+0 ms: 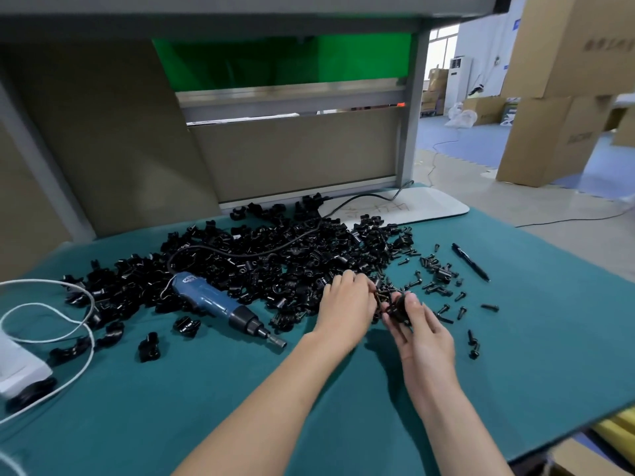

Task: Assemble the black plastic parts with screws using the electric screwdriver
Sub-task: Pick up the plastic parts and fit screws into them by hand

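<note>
A big heap of black plastic parts [247,266] covers the middle of the green table mat [240,407]. My right hand [421,333] grips one black plastic part [400,309] just in front of the heap. My left hand [347,304] pinches a small dark screw [381,297] at that part. Loose black screws [436,273] lie scattered to the right of my hands. The blue electric screwdriver [220,305] lies on the mat to the left, bit pointing right, with no hand on it.
A black pen [470,262] lies at the right beyond the screws. A white cable [51,324] loops at the left by a white device [20,369]. A white board [405,204] sits at the back. Cardboard boxes [556,97] stand off the table's right edge.
</note>
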Demonstrator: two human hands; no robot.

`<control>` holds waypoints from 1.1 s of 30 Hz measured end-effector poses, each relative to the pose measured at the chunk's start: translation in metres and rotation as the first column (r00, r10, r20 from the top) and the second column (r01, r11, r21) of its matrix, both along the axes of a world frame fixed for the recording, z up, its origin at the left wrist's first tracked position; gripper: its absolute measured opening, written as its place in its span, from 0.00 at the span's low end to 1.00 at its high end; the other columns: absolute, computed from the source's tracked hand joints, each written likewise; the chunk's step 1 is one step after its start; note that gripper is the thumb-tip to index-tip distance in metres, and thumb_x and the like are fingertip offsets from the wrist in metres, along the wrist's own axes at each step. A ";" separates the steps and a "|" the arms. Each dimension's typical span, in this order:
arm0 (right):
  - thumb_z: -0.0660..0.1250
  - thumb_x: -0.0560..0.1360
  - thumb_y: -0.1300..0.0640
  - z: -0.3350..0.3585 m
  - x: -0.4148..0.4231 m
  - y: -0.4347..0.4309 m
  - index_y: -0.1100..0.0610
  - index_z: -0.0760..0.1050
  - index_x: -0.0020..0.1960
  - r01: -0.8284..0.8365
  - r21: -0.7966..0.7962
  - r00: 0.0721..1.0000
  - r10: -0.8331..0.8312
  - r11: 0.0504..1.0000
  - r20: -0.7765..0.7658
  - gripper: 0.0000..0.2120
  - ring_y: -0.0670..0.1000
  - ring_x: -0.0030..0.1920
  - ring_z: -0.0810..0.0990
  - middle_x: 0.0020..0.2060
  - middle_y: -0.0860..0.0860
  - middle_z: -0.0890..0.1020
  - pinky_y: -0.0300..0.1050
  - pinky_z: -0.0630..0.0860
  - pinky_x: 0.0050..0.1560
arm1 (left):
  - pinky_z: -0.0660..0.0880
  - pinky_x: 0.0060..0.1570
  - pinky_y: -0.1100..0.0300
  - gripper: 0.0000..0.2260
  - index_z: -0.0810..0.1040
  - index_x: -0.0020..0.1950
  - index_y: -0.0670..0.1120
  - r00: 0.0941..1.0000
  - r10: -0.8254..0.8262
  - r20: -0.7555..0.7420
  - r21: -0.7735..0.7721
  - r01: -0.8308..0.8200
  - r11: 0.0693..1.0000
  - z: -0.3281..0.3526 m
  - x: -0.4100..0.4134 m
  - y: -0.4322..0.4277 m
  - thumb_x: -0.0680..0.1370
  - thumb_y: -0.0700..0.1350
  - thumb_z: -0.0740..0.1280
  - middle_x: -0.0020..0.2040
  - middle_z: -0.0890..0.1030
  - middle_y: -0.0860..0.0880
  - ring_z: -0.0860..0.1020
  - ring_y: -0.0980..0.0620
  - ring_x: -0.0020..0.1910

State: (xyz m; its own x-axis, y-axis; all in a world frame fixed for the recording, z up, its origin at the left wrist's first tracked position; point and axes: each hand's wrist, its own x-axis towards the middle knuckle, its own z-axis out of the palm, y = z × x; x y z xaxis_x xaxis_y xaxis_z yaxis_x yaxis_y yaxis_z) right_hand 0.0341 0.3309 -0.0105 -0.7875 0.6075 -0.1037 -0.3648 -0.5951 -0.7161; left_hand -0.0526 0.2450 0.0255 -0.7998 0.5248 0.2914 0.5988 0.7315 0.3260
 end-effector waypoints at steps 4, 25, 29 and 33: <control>0.74 0.72 0.50 0.003 0.003 -0.018 0.54 0.86 0.55 -0.171 0.343 0.985 0.158 0.924 0.064 0.14 0.52 0.53 0.87 0.51 0.54 0.88 0.42 0.84 0.50 | 0.72 0.50 0.65 0.06 0.75 0.58 0.53 0.976 -0.098 0.193 0.480 -0.007 0.877 0.005 0.019 -0.055 0.84 0.47 0.60 0.50 0.80 0.58 0.77 0.64 0.48; 0.72 0.70 0.41 0.008 0.015 -0.043 0.39 0.84 0.53 -0.442 0.755 0.893 0.313 0.484 0.323 0.13 0.46 0.45 0.87 0.44 0.46 0.88 0.33 0.78 0.47 | 0.79 0.46 0.63 0.03 0.81 0.53 0.46 0.817 -0.323 0.478 0.823 -0.289 0.488 -0.033 0.047 -0.123 0.80 0.42 0.69 0.43 0.86 0.49 0.85 0.52 0.43; 0.72 0.71 0.42 0.009 0.015 -0.043 0.37 0.83 0.53 -0.444 0.773 0.891 0.314 0.453 0.328 0.11 0.45 0.45 0.87 0.44 0.45 0.88 0.31 0.77 0.45 | 0.79 0.43 0.65 0.04 0.81 0.53 0.43 0.773 -0.367 0.518 0.827 -0.341 0.448 -0.032 0.046 -0.122 0.80 0.41 0.69 0.41 0.86 0.48 0.84 0.54 0.40; 0.72 0.71 0.41 0.007 0.014 -0.042 0.36 0.82 0.53 -0.443 0.792 0.890 0.310 0.420 0.334 0.11 0.46 0.44 0.87 0.43 0.45 0.87 0.33 0.78 0.44 | 0.79 0.41 0.64 0.04 0.81 0.53 0.41 0.746 -0.383 0.544 0.812 -0.354 0.464 -0.033 0.044 -0.121 0.80 0.41 0.69 0.39 0.85 0.49 0.83 0.55 0.38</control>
